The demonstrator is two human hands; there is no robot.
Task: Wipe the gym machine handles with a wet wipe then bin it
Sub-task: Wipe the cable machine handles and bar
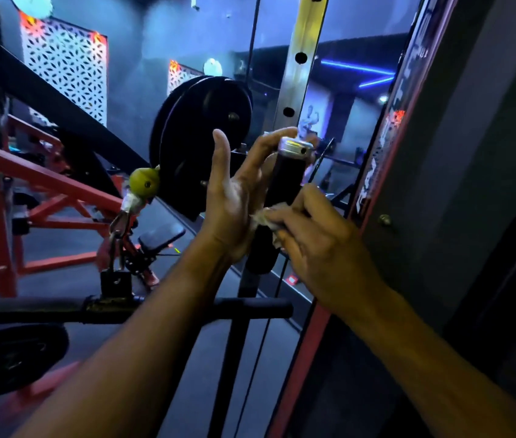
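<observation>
- A black round weight plate point(206, 143) hangs on the machine at left.
- The left hand point(234, 191) is spread, fingers curving behind the upright black foam handle with a silver cap point(285, 181).
- The right hand point(316, 238) pinches a crumpled white wet wipe point(266, 218) against the handle's lower part.

The upright handle point(285, 184) is hemmed in: stacked weight plates point(206, 137) close on its left, the drilled steel post point(297, 74) just behind, the red-edged frame point(386, 172) near on the right. Open air lies toward the camera (above the horizontal padded bar point(244, 308)).
</observation>
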